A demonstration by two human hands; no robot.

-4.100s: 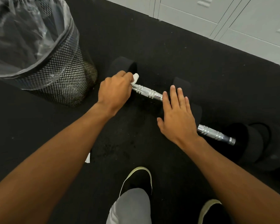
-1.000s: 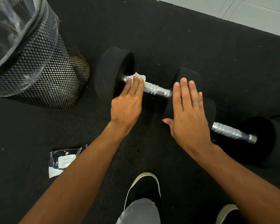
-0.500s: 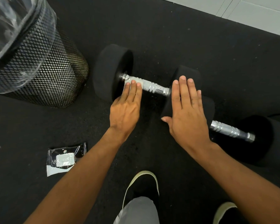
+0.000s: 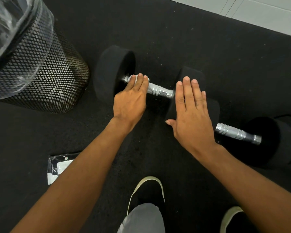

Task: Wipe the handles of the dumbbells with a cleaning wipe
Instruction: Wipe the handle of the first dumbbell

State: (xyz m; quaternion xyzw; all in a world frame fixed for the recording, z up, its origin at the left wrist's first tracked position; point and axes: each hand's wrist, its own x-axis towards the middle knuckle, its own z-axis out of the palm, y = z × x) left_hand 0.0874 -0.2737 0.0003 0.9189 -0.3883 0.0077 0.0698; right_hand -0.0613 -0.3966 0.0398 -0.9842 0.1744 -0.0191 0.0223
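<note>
Far left: a black mesh wastebasket (image 4: 40,78) with a clear plastic liner is being shown standing on the black rubber floor (image 4: 191,39). Below it, a dark wipes packet (image 4: 57,167) is lying flat on the floor, partly hidden by the left forearm.

Next, the first dumbbell is being shown lying on the floor, its left black head (image 4: 107,71) close to the wastebasket. Its chrome handle (image 4: 160,91) is being pressed by the left hand (image 4: 129,100). The fingers are being kept straight and together, flat over the handle's left end. The white cleaning wipe (image 4: 135,77) is being pinned under the fingertips against the handle, with only a sliver showing. Nothing is being gripped or pinched.

The right hand (image 4: 191,113) is being laid flat, fingers straight and thumb out, on the right head (image 4: 191,73) of the same dumbbell. It is holding nothing.

Right of that, a second dumbbell is lying on the floor with its chrome handle (image 4: 233,132) bare and untouched and its far head (image 4: 279,140) near the frame edge.

Bottom: two black shoes with pale soles (image 4: 148,190) and a grey trouser leg (image 4: 141,219) are being shown. Top right: pale grey panels (image 4: 259,12) are being shown at the floor's edge.
</note>
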